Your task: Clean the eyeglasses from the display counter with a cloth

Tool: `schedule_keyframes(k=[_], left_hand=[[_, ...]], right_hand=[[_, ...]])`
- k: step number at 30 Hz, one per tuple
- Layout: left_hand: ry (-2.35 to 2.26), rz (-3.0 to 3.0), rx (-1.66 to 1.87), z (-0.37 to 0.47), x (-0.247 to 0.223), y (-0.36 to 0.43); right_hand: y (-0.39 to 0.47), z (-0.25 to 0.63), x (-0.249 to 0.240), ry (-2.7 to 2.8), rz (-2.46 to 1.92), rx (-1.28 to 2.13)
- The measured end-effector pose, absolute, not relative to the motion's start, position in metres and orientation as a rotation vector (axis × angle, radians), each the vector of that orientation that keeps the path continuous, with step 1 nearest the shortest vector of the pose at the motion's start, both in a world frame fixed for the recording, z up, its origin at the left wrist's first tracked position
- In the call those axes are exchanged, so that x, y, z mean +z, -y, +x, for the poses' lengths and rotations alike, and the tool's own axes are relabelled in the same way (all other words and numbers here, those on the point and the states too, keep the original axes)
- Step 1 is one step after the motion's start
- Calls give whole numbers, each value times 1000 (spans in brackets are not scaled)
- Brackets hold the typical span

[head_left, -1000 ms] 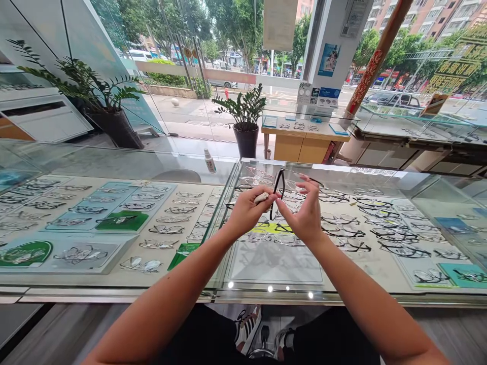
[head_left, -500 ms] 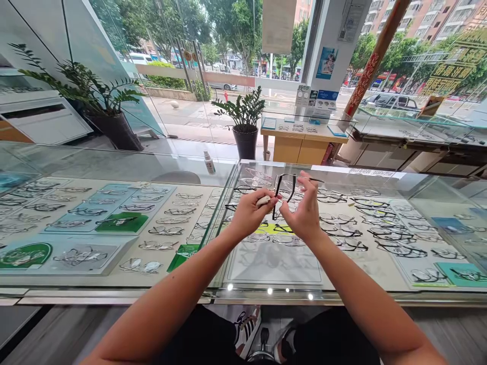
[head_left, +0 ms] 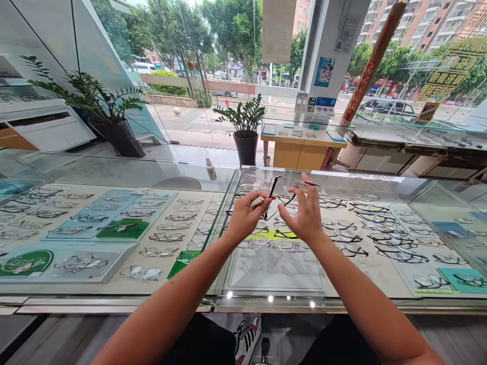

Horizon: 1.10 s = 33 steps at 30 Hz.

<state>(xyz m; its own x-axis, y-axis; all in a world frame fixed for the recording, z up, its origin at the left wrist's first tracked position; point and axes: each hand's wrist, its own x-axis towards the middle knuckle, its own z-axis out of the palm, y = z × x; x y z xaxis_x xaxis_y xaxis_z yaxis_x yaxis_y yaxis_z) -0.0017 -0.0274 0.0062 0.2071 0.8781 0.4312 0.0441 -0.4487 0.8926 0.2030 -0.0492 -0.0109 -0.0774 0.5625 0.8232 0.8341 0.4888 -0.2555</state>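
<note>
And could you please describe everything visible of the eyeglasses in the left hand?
The eyeglasses have a dark front, seen nearly edge-on, and thin unfolded temples with dark tips, pointing toward the right hand, whose fingers are spread near them; exact contact is unclear. The left hand pinches the front, holding them tilted above the glass display case. Lenses and material are unclear.

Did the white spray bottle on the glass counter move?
No, the white spray bottle stands in the same place beside the middle potted plant, left of it and nearer; just the whole view shifted.
</note>
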Motion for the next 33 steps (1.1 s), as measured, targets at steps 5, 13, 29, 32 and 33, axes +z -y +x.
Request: schedule_keyframes(k=[5, 13, 29, 32, 33], left_hand=[[-890, 1658, 1339, -7, 8, 21], [-905, 1612, 1453, -15, 11, 10], [-883, 1524, 1506, -17, 13, 7], [-833, 1570, 1460, -10, 11, 14], [-821, 1595, 1463, -8, 10, 16]], right_hand=[[45, 211, -8, 1827, -1245, -380], [37, 223, -4, 1945, -1157, -390], [46, 214, -3, 1997, -1212, -363], [55, 203, 0, 1960, -1163, -337], [58, 199, 0, 1957, -1134, -314]])
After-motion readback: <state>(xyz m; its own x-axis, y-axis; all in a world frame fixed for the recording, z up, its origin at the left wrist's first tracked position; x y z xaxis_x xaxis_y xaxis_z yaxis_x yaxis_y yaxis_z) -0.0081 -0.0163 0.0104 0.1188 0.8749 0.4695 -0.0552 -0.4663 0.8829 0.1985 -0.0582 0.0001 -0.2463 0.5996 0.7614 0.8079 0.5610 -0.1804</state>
